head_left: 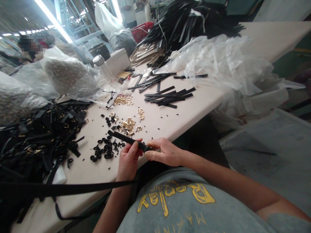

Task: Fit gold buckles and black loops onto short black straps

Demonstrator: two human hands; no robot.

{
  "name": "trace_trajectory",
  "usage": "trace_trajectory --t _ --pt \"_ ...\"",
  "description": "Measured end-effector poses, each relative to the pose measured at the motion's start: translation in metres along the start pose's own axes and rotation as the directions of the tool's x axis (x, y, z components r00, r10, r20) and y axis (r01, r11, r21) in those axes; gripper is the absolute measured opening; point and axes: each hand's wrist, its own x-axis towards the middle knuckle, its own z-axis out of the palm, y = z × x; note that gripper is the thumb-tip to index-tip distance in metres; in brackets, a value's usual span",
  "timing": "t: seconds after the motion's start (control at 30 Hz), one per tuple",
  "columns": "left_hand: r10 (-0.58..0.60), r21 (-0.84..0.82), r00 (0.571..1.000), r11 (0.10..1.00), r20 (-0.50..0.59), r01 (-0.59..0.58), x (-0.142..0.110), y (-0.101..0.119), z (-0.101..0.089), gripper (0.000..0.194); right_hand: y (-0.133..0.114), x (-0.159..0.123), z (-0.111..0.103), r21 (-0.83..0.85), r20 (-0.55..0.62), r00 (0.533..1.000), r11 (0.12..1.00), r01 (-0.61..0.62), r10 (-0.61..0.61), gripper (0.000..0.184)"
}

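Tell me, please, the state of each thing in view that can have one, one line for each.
Black strap: held, far end free
Left hand: closed on the strap
Right hand: fingers closed at the strap's near end
Gold buckles: loose, in piles
Black loops: loose, scattered
Black strips: loose, overlapping
Plastic sheeting: crumpled
Clear jar: lidded
Ceiling light: on

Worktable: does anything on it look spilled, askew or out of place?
Mildly untidy; I see no clear damage. Small black bits lie strewn singly across the worktable, apart from the heaped black loops, and crumpled plastic sheeting droops over its edge. Both look stray beside the grouped gold-coloured metal pieces.
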Motion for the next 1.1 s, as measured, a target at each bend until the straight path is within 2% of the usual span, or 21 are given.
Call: trace_trajectory --t 0.17,0.3,0.47,0.53,0.63,0.7,0.83,0.93,1.0,1.03,1.1 --pt "-0.003 -0.032 1.0 0.999 0.001 0.003 0.002 0.003 -0.006 0.038 0.004 0.001 0.002 0.019 0.026 0.999 1.0 -0.019 0.019 0.032" --pt "-0.005 -0.039 1.0 0.999 0.009 0.005 0.002 0.004 -0.007 0.036 0.006 0.001 0.003 0.01 -0.002 0.997 0.997 -0.077 0.077 0.034" --pt "-0.001 0.026 0.999 1.0 0.05 0.0 -0.001 0.015 -0.012 0.033 0.004 0.001 0.007 0.031 -0.003 0.996 0.996 -0.085 0.085 0.034" --pt "-0.007 0.122 0.991 0.992 0.135 -0.01 -0.003 0.025 -0.021 0.029 0.004 0.0 0.009 0.095 0.032 0.997 0.993 -0.071 0.068 0.033" --pt "-0.077 0.314 0.955 0.949 0.286 -0.018 -0.005 0.043 -0.046 0.025 0.01 -0.001 0.011 0.149 0.063 0.993 0.983 -0.107 0.099 0.03" --pt "-0.084 0.395 0.954 0.918 0.289 -0.039 -0.008 0.055 -0.069 0.023 0.016 -0.001 0.01 0.139 0.063 0.99 0.982 -0.132 0.124 0.03" --pt "0.034 0.464 0.993 0.882 0.112 -0.083 -0.024 0.072 -0.117 0.018 0.023 0.001 0.007 0.111 0.068 0.988 0.983 -0.144 0.137 0.029" --pt "0.143 0.439 0.988 0.893 -0.063 -0.101 -0.039 0.08 -0.146 0.02 0.024 0.003 0.005 0.045 0.066 0.988 0.989 -0.143 0.14 0.032" --pt "0.231 0.397 0.949 0.909 -0.216 -0.131 -0.048 0.086 -0.162 0.023 0.025 0.004 0.003 -0.009 0.052 0.989 0.99 -0.138 0.139 0.034" --pt "0.277 0.37 0.912 0.916 -0.302 -0.156 -0.052 0.09 -0.169 0.025 0.025 0.005 0.002 -0.031 0.04 0.989 0.99 -0.139 0.14 0.035" --pt "0.36 0.307 0.809 0.922 -0.465 -0.234 -0.059 0.099 -0.185 0.028 0.025 0.007 0.0 -0.07 0.0 0.99 0.988 -0.139 0.139 0.036"
